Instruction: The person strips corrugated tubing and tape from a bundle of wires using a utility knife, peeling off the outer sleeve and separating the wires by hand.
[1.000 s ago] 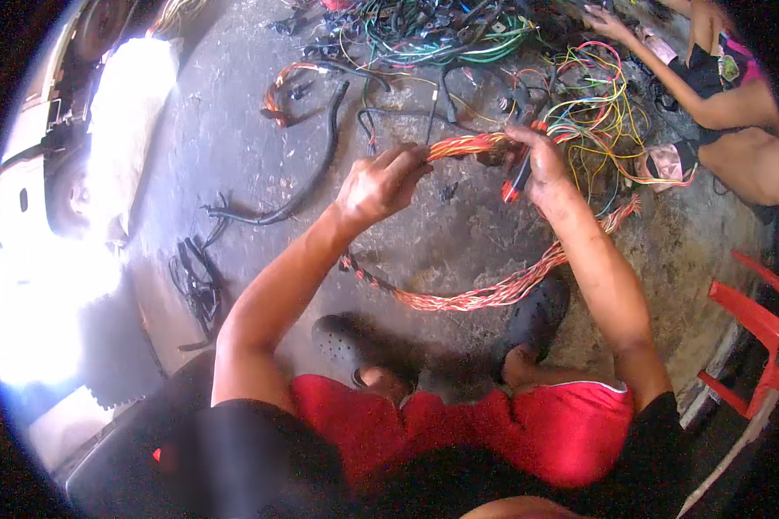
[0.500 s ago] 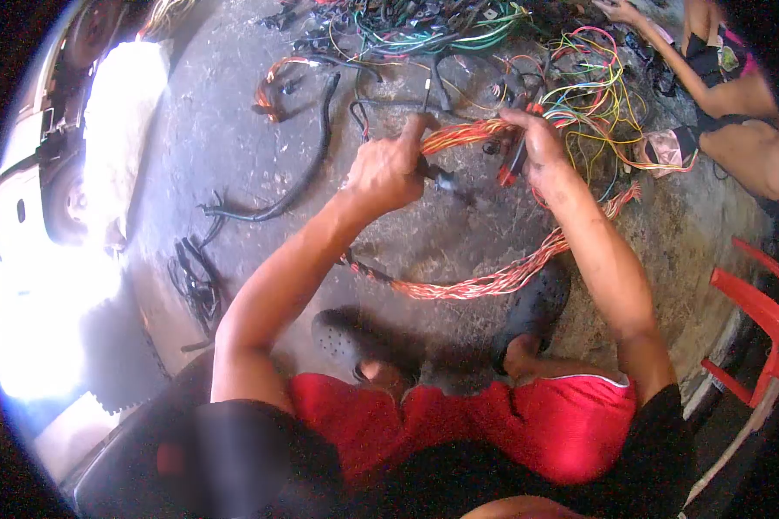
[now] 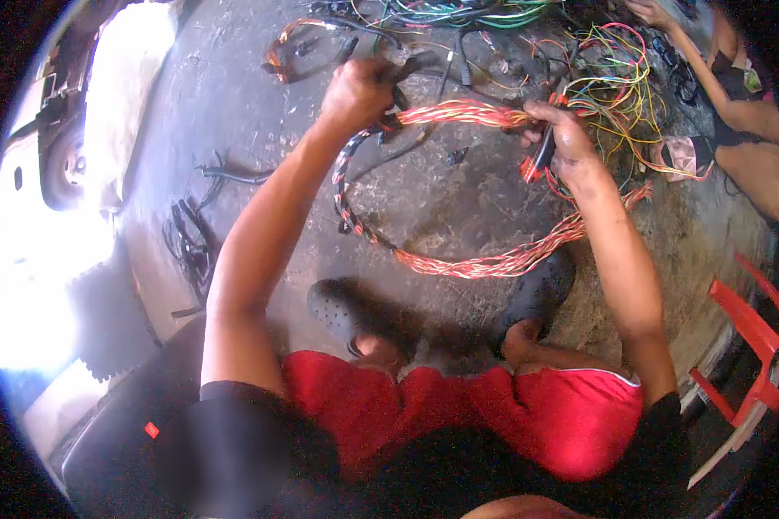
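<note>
A bundle of red, orange and white wires point(image 3: 459, 113) stretches between my two hands. My left hand point(image 3: 361, 91) is closed in a fist at its left end, on a black strip of wire covering point(image 3: 418, 64); whether this is tape or sleeve I cannot tell. My right hand point(image 3: 569, 145) grips the bundle at its right end. A tool with red and black handles point(image 3: 537, 159) is also in that hand, its working end hidden. From the left hand the bundle curves down, partly wrapped in black point(image 3: 341, 195), and loops along the floor as bare wires point(image 3: 476, 266).
Loose coloured wires point(image 3: 623, 82) and a green cable heap point(image 3: 467, 12) lie at the back. Black cable pieces point(image 3: 190, 233) are on the left floor. Another person's arm point(image 3: 697, 69) and leg point(image 3: 757, 164) are at right, above a red plastic chair point(image 3: 749, 324).
My left hand has moved up and left, away from my right hand. More bare wire shows between them, and the black-wrapped part of the loop has come into view.
</note>
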Tool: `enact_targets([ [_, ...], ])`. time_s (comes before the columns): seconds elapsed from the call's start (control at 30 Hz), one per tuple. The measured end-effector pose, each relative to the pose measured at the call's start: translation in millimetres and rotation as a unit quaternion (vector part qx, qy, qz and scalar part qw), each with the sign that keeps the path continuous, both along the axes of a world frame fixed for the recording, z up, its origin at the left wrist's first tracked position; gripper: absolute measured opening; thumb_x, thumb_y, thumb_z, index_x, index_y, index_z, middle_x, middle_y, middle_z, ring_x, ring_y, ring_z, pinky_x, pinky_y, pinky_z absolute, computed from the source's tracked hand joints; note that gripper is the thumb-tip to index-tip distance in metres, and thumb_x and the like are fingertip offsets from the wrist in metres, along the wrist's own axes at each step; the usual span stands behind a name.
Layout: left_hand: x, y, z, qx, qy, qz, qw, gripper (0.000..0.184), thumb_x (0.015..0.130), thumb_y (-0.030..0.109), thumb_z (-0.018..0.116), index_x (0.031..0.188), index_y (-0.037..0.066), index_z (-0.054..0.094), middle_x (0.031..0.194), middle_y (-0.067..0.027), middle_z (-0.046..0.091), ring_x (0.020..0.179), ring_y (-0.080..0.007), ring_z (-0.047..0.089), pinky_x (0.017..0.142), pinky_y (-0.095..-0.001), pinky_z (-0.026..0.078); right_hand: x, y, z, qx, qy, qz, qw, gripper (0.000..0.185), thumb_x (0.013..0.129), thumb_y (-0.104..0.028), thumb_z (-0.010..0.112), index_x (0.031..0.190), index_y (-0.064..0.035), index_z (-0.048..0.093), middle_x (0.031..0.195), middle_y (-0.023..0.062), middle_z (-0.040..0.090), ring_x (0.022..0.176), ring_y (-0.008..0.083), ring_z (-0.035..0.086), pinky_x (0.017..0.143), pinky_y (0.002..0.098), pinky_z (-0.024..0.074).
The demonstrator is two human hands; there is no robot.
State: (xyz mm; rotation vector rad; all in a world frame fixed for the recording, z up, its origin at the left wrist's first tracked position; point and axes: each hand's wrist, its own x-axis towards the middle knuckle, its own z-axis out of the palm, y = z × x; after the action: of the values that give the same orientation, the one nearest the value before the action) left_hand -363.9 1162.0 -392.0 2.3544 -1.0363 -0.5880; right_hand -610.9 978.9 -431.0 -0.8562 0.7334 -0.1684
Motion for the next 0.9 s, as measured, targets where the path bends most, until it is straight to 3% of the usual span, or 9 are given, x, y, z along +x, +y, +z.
enact_targets([
  [0.13, -9.6, -2.0, -3.7, 0.018, 0.223, 0.06, 0.973, 0.03, 0.071, 0.026, 0.072, 0.086, 0.001, 0.066, 0.07, -0.0137, 0.065, 0.056, -0.0195, 0.062, 0.054, -0.033, 0.05, 7.2, 7.3, 10.7, -0.057, 0.033, -0.026, 0.998, 0.019, 0.077, -0.02, 0.066, 0.088, -0.0053, 0.061, 0.076, 0.0024, 0.059, 0.057, 0.0132, 0.052, 0.053, 0.0266, 0.0446],
  [0.23, 2.3, 4.4, -21.0, 0.032, 0.111, 0.052, 0.992, 0.031, 0.068, 0.025, 0.076, 0.077, 0.0, 0.062, 0.063, -0.0093, 0.061, 0.051, -0.0156, 0.06, 0.046, -0.0302, 0.048, 10.5, 6.0, 19.0, -0.025, 0.0, -0.069, 0.997, 0.018, 0.078, -0.022, 0.067, 0.088, -0.0072, 0.062, 0.075, 0.0016, 0.059, 0.054, 0.012, 0.051, 0.052, 0.0267, 0.0447],
  [0.3, 5.8, 3.9, -17.4, 0.107, 0.036, -0.016, 0.994, 0.032, 0.069, 0.026, 0.077, 0.072, 0.0, 0.058, 0.063, -0.0072, 0.06, 0.057, -0.0154, 0.061, 0.051, -0.0296, 0.048, 11.8, 8.3, 22.6, -0.023, 0.022, -0.071, 0.997, 0.018, 0.08, -0.023, 0.067, 0.089, -0.0085, 0.062, 0.077, 0.0007, 0.06, 0.054, 0.0106, 0.05, 0.05, 0.0259, 0.0441],
  [0.37, -8.9, 12.7, -4.4, -0.018, 0.205, 0.037, 0.978, 0.024, 0.074, 0.021, 0.073, 0.075, 0.001, 0.06, 0.072, -0.0079, 0.063, 0.065, -0.0135, 0.059, 0.057, -0.0283, 0.047, 14.1, 9.5, 16.6, -0.028, 0.027, -0.098, 0.994, 0.017, 0.081, -0.024, 0.066, 0.089, -0.0099, 0.063, 0.076, -0.0005, 0.059, 0.053, 0.0097, 0.049, 0.048, 0.025, 0.0431],
  [0.5, -13.4, 24.0, -7.9, -0.084, 0.209, -0.003, 0.974, 0.022, 0.079, 0.022, 0.069, 0.078, 0.001, 0.062, 0.077, -0.0072, 0.063, 0.068, -0.0128, 0.057, 0.063, -0.027, 0.046, 6.1, 14.1, 8.8, -0.043, 0.008, -0.091, 0.995, 0.019, 0.081, -0.023, 0.066, 0.093, -0.0086, 0.061, 0.076, 0.0003, 0.058, 0.059, 0.009, 0.049, 0.054, 0.0239, 0.0419],
  [0.57, -9.3, 28.9, -12.4, -0.126, 0.35, 0.05, 0.927, 0.039, 0.083, 0.039, 0.064, 0.082, 0.0, 0.063, 0.078, -0.0063, 0.062, 0.068, -0.0134, 0.054, 0.065, -0.0278, 0.044, -9.5, 16.7, -8.3, -0.128, -0.012, 0.006, 0.992, 0.018, 0.079, -0.021, 0.068, 0.09, -0.0092, 0.06, 0.074, 0.0003, 0.058, 0.059, 0.0099, 0.049, 0.055, 0.0242, 0.0409],
  [0.7, -5.9, 37.8, -2.3, -0.05, 0.404, -0.006, 0.913, 0.054, 0.086, 0.052, 0.053, 0.085, -0.001, 0.065, 0.078, -0.0065, 0.061, 0.072, -0.0139, 0.053, 0.069, -0.0283, 0.042, -44.1, 44.6, -62.8, -0.545, 0.074, 0.079, 0.832, 0.034, 0.077, -0.037, 0.068, 0.088, -0.0057, 0.059, 0.072, 0.0031, 0.057, 0.068, 0.0162, 0.055, 0.066, 0.0288, 0.0449],
  [0.8, -10.4, 40.3, -1.6, 0.03, 0.297, -0.106, 0.949, 0.063, 0.088, 0.058, 0.046, 0.089, -0.001, 0.066, 0.08, -0.0075, 0.062, 0.074, -0.014, 0.051, 0.071, -0.0285, 0.041, -57.2, 49.1, -72.1, -0.488, 0.211, 0.334, 0.778, 0.066, 0.068, -0.049, 0.072, 0.112, -0.0022, 0.055, 0.096, 0.0173, 0.063, 0.09, 0.0328, 0.061, 0.083, 0.0401, 0.047],
  [0.9, -22.8, 33.0, -2.0, -0.027, 0.328, -0.142, 0.933, 0.047, 0.086, 0.043, 0.057, 0.096, -0.001, 0.067, 0.08, -0.0092, 0.064, 0.075, -0.0156, 0.054, 0.071, -0.0305, 0.042, -55.9, 67.5, -65.2, -0.582, 0.244, 0.343, 0.695, 0.074, 0.068, -0.051, 0.071, 0.122, -0.0035, 0.051, 0.108, 0.0209, 0.06, 0.1, 0.0375, 0.057, 0.087, 0.0417, 0.0464],
])
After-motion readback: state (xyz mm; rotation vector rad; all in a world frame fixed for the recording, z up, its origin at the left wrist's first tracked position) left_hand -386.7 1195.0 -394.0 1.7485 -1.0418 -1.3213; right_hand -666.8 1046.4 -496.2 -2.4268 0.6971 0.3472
